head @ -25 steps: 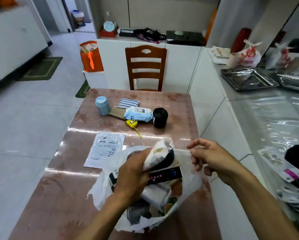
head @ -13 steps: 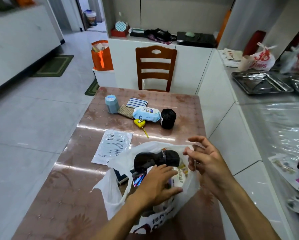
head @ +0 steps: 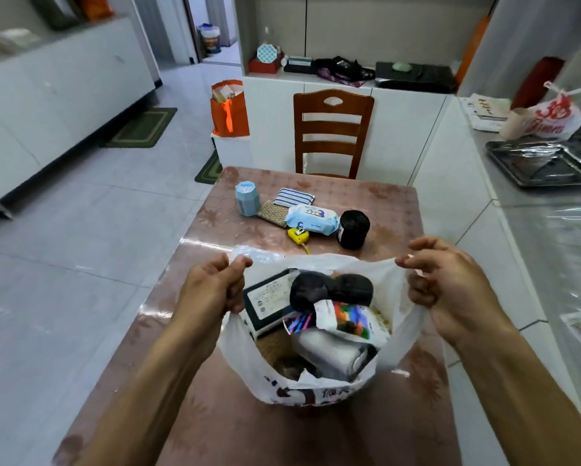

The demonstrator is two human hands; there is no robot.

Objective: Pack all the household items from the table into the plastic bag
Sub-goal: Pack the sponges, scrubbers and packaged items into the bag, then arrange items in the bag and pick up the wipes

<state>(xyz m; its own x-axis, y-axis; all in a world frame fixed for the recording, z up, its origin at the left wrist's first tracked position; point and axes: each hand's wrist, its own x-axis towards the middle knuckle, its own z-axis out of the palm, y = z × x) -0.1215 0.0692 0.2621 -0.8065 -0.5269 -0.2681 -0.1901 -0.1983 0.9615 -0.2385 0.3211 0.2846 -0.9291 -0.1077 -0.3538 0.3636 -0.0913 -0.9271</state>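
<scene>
The desk stretches away from me, brown and glossy, with a wooden chair pushed in at its far end. On its near half stands the white plastic bag, its mouth pulled wide between my two hands. My left hand pinches the left edge of the bag, thumb and fingers clenched on the plastic; my right hand pinches the right edge the same way, so each grip is closed on the bag.

Inside the bag lie a dark-edged box with a white label, a black bundle across the top, a colourful printed pouch below it, and a white cylinder lower down.

Further up the desk, well apart from the bag, sit the things not yet packed: a pack of wet wipes, a black roll just to its right, a pale blue canister at the left, a striped cloth, a woven mat partly under the wipes, and a small yellow tape measure nearest the bag. A clear packet peeks out behind the bag's left rim.
</scene>
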